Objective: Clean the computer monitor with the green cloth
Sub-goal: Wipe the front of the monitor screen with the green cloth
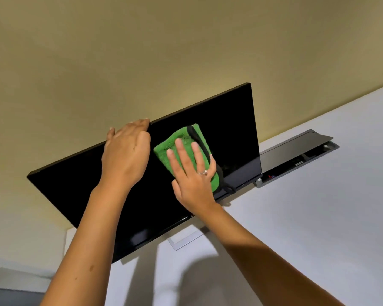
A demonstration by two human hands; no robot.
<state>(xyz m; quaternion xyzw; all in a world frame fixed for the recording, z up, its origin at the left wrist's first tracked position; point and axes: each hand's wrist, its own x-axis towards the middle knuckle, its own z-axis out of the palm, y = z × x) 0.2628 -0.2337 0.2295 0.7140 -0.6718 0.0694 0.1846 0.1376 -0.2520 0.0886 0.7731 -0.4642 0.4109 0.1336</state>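
The monitor (80,191) stands on a white desk (318,217) in front of a beige wall (142,40), its dark screen facing the person. The left hand (124,155) grips the monitor's top edge, fingers curled over it, thumb on the front. Just right of that hand, the right hand (191,173) lies flat with straight fingers, pressing the folded cloth (181,142) against the screen's upper middle; a ring shows on one finger. The two hands sit close together but do not touch. The step in hand looks like wiping the glass while the other hand steadies the panel. To do it well, the push on the cloth should stay light and even, since the screen can flex or tip back on its stand (186,239); the hold on the top edge should answer that push. Long overlapping passes from the monitor's top toward its lower edge would avoid streaks, and the left part and lower corners probably need covering too. Right of the monitor an open cable tray (296,155) sits in the desk.
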